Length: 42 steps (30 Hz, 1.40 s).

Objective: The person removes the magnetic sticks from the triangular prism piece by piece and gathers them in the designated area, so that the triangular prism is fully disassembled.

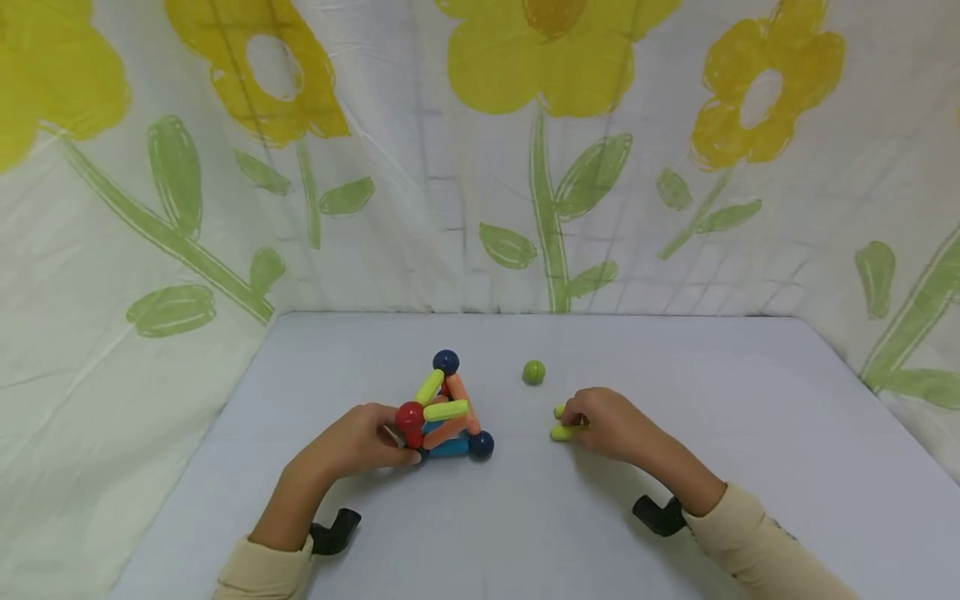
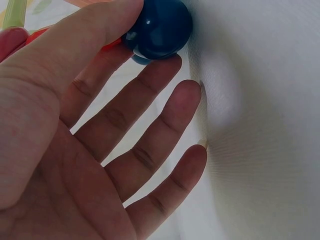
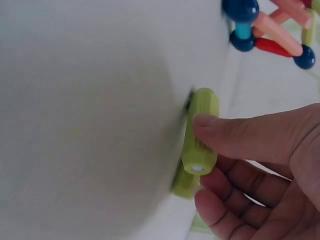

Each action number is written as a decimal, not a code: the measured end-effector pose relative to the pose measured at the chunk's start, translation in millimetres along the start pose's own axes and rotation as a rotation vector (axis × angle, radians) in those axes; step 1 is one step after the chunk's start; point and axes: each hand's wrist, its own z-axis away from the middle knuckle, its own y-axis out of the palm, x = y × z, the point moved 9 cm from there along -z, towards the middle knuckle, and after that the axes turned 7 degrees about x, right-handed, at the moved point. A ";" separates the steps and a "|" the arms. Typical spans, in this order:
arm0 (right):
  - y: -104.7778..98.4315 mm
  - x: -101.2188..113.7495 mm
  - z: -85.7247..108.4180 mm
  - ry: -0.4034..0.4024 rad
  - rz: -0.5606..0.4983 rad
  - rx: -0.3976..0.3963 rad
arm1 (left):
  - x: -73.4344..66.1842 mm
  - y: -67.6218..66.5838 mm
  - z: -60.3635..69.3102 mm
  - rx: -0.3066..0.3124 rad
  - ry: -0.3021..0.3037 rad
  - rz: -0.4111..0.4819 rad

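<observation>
Head view: nearer the table's (image 1: 675, 358) left edge, a ball (image 2: 164, 26) is pinched by the left hand (image 1: 371, 437), a stick (image 3: 200, 155) by the right hand (image 1: 607, 423).

We take this for a cloth-screened tabletop set, though we cannot tell what kind of building holds it. A pale cloth (image 1: 390, 250) printed with big yellow flowers (image 1: 542, 71) hangs on 3 sides of the plain white table (image 1: 750, 400), and on that table we see a colourful ball-and-stick toy (image 1: 446, 410).
</observation>
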 end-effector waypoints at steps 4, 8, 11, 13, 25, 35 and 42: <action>0.4 -10.5 4.1 0.038 -0.002 0.010 | 0.4 -0.3 0.1 -0.002 -0.013 0.004; -2.6 -14.9 5.0 0.034 0.043 -0.028 | 0.9 -0.3 0.3 -0.002 -0.022 0.009; -4.5 -16.3 4.5 0.022 0.086 -0.058 | 0.6 0.2 0.1 0.000 -0.021 0.010; -5.2 -16.4 4.0 0.013 0.107 -0.067 | 0.5 0.6 -0.2 0.002 -0.019 0.011; -12.7 -13.7 5.1 -0.030 0.140 -0.115 | 1.4 0.9 -1.3 0.001 -0.009 0.002; -6.9 -21.6 -2.3 -0.041 0.072 0.001 | 2.1 1.3 -0.4 0.000 -0.010 0.009; -4.0 -26.2 -4.4 -0.001 0.044 0.027 | 0.9 0.9 -0.4 -0.003 0.013 -0.006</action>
